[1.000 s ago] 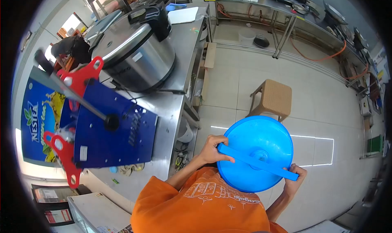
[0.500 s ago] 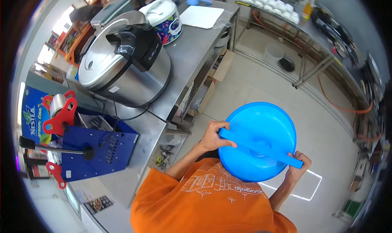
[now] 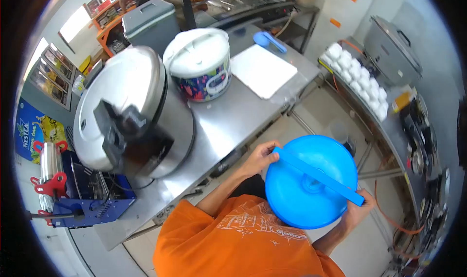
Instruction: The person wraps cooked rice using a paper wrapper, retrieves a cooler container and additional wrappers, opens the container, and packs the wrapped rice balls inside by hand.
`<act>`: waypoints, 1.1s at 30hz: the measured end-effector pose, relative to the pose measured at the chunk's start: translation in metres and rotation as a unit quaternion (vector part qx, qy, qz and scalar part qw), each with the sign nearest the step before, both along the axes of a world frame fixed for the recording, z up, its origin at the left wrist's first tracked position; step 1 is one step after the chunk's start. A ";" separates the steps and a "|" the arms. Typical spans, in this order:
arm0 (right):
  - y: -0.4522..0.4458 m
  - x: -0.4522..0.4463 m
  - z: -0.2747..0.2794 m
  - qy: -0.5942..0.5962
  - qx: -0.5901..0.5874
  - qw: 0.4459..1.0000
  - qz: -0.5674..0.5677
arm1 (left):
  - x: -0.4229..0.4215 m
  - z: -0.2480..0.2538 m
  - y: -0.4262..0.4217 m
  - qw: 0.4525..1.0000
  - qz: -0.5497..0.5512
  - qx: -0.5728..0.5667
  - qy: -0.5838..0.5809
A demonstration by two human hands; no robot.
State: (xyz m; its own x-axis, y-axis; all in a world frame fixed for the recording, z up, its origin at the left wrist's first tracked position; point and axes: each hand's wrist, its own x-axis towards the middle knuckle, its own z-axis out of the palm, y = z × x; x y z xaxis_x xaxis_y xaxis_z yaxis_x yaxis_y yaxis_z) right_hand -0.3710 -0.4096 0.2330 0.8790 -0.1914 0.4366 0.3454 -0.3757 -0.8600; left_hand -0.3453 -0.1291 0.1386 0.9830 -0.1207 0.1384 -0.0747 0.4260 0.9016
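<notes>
A round blue plastic basin [image 3: 296,204] is in front of my orange shirt, its inside facing up. A flat, straight blue bar [image 3: 333,182] lies across it from rim to rim; whether it is fixed to the basin I cannot tell. My left hand [image 3: 261,159] is closed on the basin's left edge, by one end of the bar, with the thumb on top. On the opposite side my right hand [image 3: 361,211] grips the rim and the bar's other end. Most fingers are hidden under the basin.
Left is a steel table [image 3: 219,124] with a large rice cooker [image 3: 119,102], a smaller patterned rice cooker [image 3: 199,65], a white board [image 3: 262,70], a blue scoop [image 3: 269,41] and a blue sealing machine [image 3: 97,206]. A counter on the right holds white containers [image 3: 357,80] and pans [image 3: 421,126].
My view has turned and moved forward, bringing the smaller rice cooker and white board nearer. Both hands keep hold of the basin, which stays before my body.
</notes>
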 end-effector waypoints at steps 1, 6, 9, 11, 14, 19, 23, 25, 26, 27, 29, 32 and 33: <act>0.003 0.023 0.009 -0.013 -0.007 1.000 -0.003 | 0.029 0.004 0.007 0.999 -0.013 -0.033 -0.007; -0.008 0.131 0.058 -0.083 -0.014 0.995 -0.057 | 0.165 -0.077 0.050 0.915 0.298 0.230 0.145; 0.004 0.188 0.082 -0.107 0.010 0.993 -0.054 | 0.229 -0.122 0.071 0.713 0.483 0.445 0.248; 0.014 0.227 0.097 -0.109 0.005 0.993 -0.044 | 0.269 -0.148 0.083 0.666 0.520 0.407 0.347; 0.025 0.292 0.099 -0.146 0.108 0.980 -0.078 | 0.301 -0.130 0.099 0.656 0.539 0.338 0.405; 0.028 0.388 0.105 -0.169 0.111 0.979 0.001 | 0.312 -0.171 0.137 0.735 0.517 0.177 0.402; 0.023 0.460 0.106 -0.174 0.076 0.972 0.139 | 0.321 -0.133 0.117 0.640 0.565 0.291 0.431; 0.020 0.492 0.107 -0.173 0.056 0.961 0.208 | 0.323 -0.146 0.116 0.635 0.602 0.295 0.383; 0.023 0.508 0.107 -0.174 0.053 0.957 0.227 | 0.323 -0.145 0.114 0.647 0.591 0.274 0.396; 0.030 0.518 0.108 -0.173 0.052 0.953 0.242 | 0.323 -0.137 0.113 0.659 0.581 0.254 0.406; 0.062 0.531 0.105 -0.177 0.104 0.951 0.232 | 0.323 -0.124 0.111 0.642 0.577 0.259 0.433; 0.065 0.580 0.085 -0.165 0.102 0.943 0.270 | 0.323 -0.128 0.108 0.559 0.620 0.367 0.411; 0.070 0.586 0.078 -0.163 0.104 0.952 0.237 | 0.324 -0.128 0.108 0.585 0.599 0.346 0.424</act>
State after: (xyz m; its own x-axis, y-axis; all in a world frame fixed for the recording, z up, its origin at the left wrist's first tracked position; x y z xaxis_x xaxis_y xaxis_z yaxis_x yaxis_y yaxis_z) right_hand 0.2147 -0.3394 0.3109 0.7131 0.0802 0.6965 0.6945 0.0556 -0.7174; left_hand -0.0211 -0.0212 0.0103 0.1011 0.9858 -0.1344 0.6530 0.0361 0.7565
